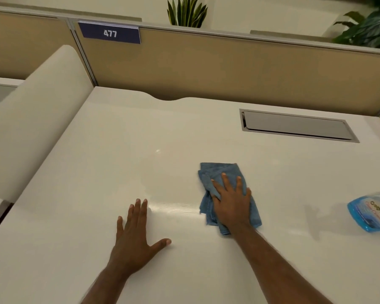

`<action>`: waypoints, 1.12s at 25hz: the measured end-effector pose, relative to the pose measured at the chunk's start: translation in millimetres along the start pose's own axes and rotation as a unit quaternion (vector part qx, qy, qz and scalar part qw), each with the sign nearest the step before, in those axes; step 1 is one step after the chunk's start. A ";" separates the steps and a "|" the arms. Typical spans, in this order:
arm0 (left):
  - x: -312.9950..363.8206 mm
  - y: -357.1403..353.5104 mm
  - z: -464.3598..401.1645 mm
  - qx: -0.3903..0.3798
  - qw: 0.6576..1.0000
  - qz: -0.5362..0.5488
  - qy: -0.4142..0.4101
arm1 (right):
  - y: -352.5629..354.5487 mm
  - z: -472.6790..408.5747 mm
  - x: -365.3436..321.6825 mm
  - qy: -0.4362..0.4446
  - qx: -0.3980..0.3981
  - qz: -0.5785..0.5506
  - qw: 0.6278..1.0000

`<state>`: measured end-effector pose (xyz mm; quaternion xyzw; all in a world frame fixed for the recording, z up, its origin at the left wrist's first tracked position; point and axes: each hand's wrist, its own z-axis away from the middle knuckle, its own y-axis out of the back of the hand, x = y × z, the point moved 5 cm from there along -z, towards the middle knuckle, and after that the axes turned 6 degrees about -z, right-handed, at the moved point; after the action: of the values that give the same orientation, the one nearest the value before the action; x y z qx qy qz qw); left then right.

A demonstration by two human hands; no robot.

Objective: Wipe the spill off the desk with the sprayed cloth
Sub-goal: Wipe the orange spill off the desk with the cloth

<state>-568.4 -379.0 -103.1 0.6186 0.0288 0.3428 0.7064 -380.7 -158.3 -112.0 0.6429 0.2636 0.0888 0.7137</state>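
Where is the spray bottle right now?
In the head view, the spray bottle sits at the desk's far right edge, partly cut off, to the right of the blue cloth under the right hand.

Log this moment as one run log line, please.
stage: wiping | right hand: flat on blue cloth | left hand: flat on desk, empty | spray bottle: right edge

Soft warm light, glare streak on desk (119,132), blurred, warped edges.
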 end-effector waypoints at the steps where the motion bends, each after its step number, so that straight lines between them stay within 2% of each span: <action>1: 3.6 -1.6 0.7 -0.001 1.000 0.002 -0.003 | 5.6 6.0 18.4 -0.020 0.011 0.001 1.000; 6: 24.0 -11.4 7.7 -0.020 1.000 -0.022 -0.006 | 25.9 33.3 96.6 -0.117 0.030 0.006 0.993; 15: 81.9 -50.3 27.0 -0.066 0.995 -0.067 -0.030 | 38.1 94.1 137.2 -0.135 0.032 -0.003 0.990; 20: 87.1 -57.0 40.5 -0.067 0.995 -0.072 -0.032 | 28.9 113.6 110.3 -0.093 0.018 -0.004 0.996; 28: 54.5 -45.2 56.9 -0.063 0.995 -0.081 -0.007 | 6.0 141.2 2.2 0.045 0.011 -0.021 0.999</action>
<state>-480.1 -399.2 -109.3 0.5709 0.0515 0.2813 0.7696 -308.3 -279.3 -101.9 0.6401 0.3100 0.0997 0.6959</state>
